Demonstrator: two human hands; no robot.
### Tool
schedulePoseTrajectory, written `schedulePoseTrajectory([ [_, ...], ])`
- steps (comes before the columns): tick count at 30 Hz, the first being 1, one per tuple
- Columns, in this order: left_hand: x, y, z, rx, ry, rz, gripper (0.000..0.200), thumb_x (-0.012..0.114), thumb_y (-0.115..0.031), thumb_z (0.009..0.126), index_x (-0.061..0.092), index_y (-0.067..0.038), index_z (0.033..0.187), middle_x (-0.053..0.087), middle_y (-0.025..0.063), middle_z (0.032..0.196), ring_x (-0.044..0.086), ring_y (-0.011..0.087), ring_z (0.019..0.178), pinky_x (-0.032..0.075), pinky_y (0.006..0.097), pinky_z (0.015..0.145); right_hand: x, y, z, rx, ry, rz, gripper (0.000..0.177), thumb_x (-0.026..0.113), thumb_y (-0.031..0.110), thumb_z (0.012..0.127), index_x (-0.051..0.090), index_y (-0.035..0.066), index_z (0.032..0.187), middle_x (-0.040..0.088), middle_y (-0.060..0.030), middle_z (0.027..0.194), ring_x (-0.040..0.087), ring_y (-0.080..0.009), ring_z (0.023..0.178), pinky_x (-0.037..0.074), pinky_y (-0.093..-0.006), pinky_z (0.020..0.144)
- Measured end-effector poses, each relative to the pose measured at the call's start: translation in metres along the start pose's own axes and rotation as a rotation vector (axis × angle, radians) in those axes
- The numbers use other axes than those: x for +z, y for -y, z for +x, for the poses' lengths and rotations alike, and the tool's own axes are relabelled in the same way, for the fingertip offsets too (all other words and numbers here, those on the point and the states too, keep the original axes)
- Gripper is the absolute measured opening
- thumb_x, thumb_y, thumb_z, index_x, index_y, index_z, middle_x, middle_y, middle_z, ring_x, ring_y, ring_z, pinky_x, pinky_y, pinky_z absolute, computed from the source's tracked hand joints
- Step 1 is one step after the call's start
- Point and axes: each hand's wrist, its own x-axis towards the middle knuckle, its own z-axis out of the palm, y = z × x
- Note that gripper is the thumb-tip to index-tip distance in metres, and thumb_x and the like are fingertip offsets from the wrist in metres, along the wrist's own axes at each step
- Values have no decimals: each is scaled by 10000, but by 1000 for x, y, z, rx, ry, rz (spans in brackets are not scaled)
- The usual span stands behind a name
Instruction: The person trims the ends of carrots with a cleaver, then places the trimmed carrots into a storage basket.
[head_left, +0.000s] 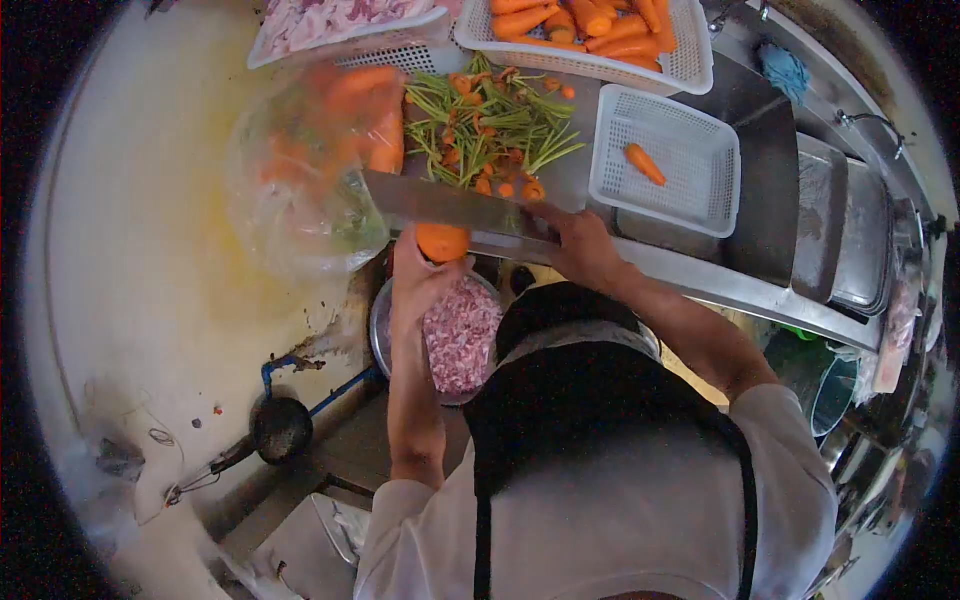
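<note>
My left hand (424, 280) is closed around a thick orange carrot (443, 242) at the near edge of the metal counter (590, 180). In my right hand (588, 248) is the handle of a large kitchen knife (450, 207), its wide blade pointing left and overlapping the top of the carrot in this view. Just beyond the blade lies a pile of cut green carrot tops (470, 125) with orange stubs. A clear plastic bag (300, 190) with carrots inside rests to the left of the knife.
A white basket (665, 110) holding one small carrot is on the right, near the sink (765, 165). Farther back are a basket (580, 55) of carrots and another (400, 55) of pale meat. Below my left hand sits a bowl of chopped meat (462, 335).
</note>
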Motion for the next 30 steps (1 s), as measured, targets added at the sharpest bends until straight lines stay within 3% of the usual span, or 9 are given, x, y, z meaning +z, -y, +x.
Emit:
schedulePoseTrajectory([
  [4, 8, 2, 4, 228, -201, 48, 661, 810, -95, 607, 510, 5, 1187, 599, 89, 1094, 603, 193, 989, 471, 325, 881, 6, 0, -3, 97, 32, 49, 316, 641, 128, 807, 620, 65, 1116, 671, -189, 842, 661, -362, 802, 522, -421, 730],
  [7, 12, 19, 4, 121, -440, -82, 612, 815, -89, 659, 508, -7, 1182, 583, 94, 1145, 618, 201, 988, 517, 323, 830, 5, -5, -9, 181, 35, 294, 279, 593, 133, 854, 618, 22, 1108, 657, -207, 820, 658, -299, 787, 507, -382, 731],
  [9, 16, 30, 1, -170, -497, -747, 485, 777, -156, 760, 527, -29, 1156, 606, 97, 1085, 642, 202, 911, 562, 314, 721, 7, -8, -13, 263, -11, 167, 276, 563, 143, 877, 611, -14, 1099, 644, -216, 809, 618, -240, 724, 484, -372, 685],
  [12, 34, 21, -10, -238, -515, -1033, 386, 703, -245, 838, 543, -48, 1129, 627, 88, 995, 646, 191, 795, 559, 288, 613, 2, -1, -12, 321, 1, 241, 271, 564, 158, 886, 610, -25, 1080, 627, -216, 777, 569, -212, 663, 456, -383, 635],
  [16, 45, 46, -12, -280, -532, -1084, 372, 646, -321, 878, 552, -52, 1118, 635, 80, 928, 624, 182, 691, 535, 266, 576, 4, 8, -13, 219, -122, 286, 282, 572, 171, 884, 610, -31, 1077, 619, -206, 746, 545, -185, 631, 451, -383, 615],
  [19, 51, 43, -13, -327, -564, -1142, 365, 643, -321, 881, 548, -58, 1115, 633, 74, 923, 616, 168, 671, 524, 260, 562, -15, 31, -13, 126, -120, 310, 305, 564, 164, 889, 609, -34, 1116, 631, -210, 756, 566, -201, 648, 467, -370, 653],
  [24, 43, 47, -12, -252, -504, -1030, 380, 631, -325, 887, 518, -66, 1142, 625, 73, 904, 609, 174, 643, 511, 273, 547, 15, -24, -19, 139, 38, 105, 326, 553, 142, 851, 620, -40, 1113, 649, -271, 846, 639, -421, 771, 500, -445, 733],
  [28, 55, 46, -9, -245, -484, -1047, 393, 632, -315, 882, 490, -65, 1151, 618, 85, 910, 597, 174, 625, 492, 265, 502, 17, -39, -30, 197, -16, 136, 325, 555, 157, 812, 639, -39, 1057, 640, -288, 854, 630, -450, 810, 499, -486, 741],
  [30, 53, 38, -7, -125, -590, -1081, 406, 633, -314, 876, 468, -66, 1152, 608, 94, 938, 588, 173, 623, 487, 261, 492, 10, -52, -33, 290, 209, -8, 320, 571, 199, 803, 644, -41, 1003, 635, -290, 835, 627, -453, 828, 489, -491, 741],
])
